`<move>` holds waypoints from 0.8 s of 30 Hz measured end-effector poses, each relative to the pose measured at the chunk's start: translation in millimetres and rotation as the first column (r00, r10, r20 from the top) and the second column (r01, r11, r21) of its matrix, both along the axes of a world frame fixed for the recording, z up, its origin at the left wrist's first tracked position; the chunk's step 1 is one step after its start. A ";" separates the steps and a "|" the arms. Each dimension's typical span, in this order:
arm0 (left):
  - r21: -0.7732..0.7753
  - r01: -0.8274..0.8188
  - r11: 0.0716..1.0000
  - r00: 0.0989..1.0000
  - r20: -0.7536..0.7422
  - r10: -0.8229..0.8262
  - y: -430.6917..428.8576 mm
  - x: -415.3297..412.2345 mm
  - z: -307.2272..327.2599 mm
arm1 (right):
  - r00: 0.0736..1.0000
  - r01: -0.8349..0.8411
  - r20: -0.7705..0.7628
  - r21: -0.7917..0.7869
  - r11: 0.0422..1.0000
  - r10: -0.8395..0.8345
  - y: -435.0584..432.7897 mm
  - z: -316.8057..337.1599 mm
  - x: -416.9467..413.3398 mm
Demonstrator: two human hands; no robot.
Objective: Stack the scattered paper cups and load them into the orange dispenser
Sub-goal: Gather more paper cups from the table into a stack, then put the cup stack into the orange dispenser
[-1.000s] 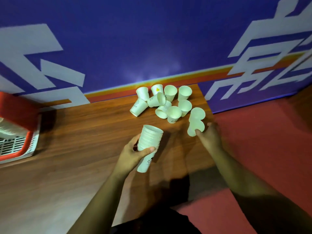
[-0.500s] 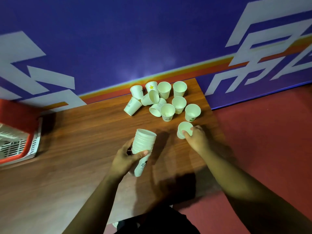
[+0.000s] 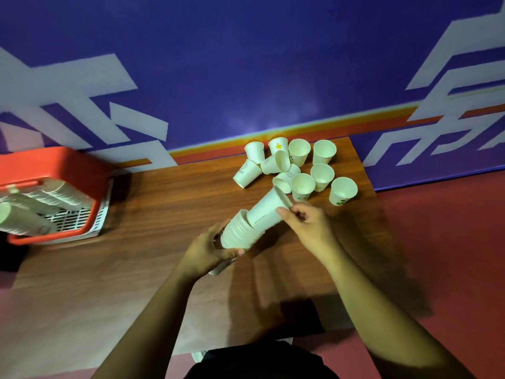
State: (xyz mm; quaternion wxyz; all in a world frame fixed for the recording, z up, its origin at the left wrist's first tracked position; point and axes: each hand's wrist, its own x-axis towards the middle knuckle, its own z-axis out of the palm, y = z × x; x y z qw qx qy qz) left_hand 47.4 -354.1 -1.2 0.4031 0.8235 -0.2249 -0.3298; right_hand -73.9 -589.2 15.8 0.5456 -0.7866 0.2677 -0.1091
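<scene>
The left hand (image 3: 209,251) curls its fingers round a tilted stack of cups (image 3: 240,232) over the table (image 3: 136,269). The right hand (image 3: 310,227) pinches the rim of one cup (image 3: 267,210), whose base sits in the stack's mouth. Beyond the stack cluster ten loose cups (image 3: 302,184). Far left of the stack, the orange dispenser (image 3: 54,165) is cut off and its contents are blurred.

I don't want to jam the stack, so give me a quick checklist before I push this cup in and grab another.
1. Left hand grips the stack: ok.
2. Right hand holds the cup near its rim: ok.
3. Cup's base inside the stack's mouth: ok.
4. Cup fully seated: not ok, most of it sticks out.
5. Loose cups all gathered: not ok, several sit on the table.
6. Room left in the dispenser: cannot tell.
</scene>
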 end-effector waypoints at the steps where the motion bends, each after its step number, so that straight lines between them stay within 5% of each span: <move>1: 0.006 0.030 1.000 0.999 0.020 -0.030 6.9 2.0 0.6 | 0.997 -0.074 -0.019 -0.054 0.996 0.073 6.1 5.7 5.1; 5: -0.071 0.069 0.995 0.998 0.013 -0.069 33.2 5.2 6.9 | 0.925 -0.325 -0.247 -0.121 0.938 0.289 44.3 15.9 27.0; 9: -0.172 -0.056 0.983 0.998 -0.035 0.051 81.1 19.8 6.2 | 0.928 -0.346 -0.211 -0.177 0.922 0.307 108.6 19.0 51.6; 11: -0.197 -0.114 0.974 0.993 -0.047 0.107 110.6 30.7 5.5 | 0.934 -0.329 -0.176 -0.087 0.940 0.311 139.4 17.6 69.3; 13: -0.246 -0.188 0.951 0.982 -0.073 0.176 145.1 44.4 4.6 | 0.943 -0.283 -0.123 0.191 0.940 0.309 177.4 16.0 93.9; 16: -0.305 -0.338 0.890 0.940 -0.154 0.304 201.5 69.8 2.6 | 0.970 -0.161 -0.065 0.555 0.816 0.236 239.3 7.8 132.8; 24: -0.359 -0.528 0.769 0.846 -0.306 0.437 363.1 170.4 -12.3 | 0.876 -0.361 -0.126 0.468 0.807 0.465 404.5 -15.3 246.0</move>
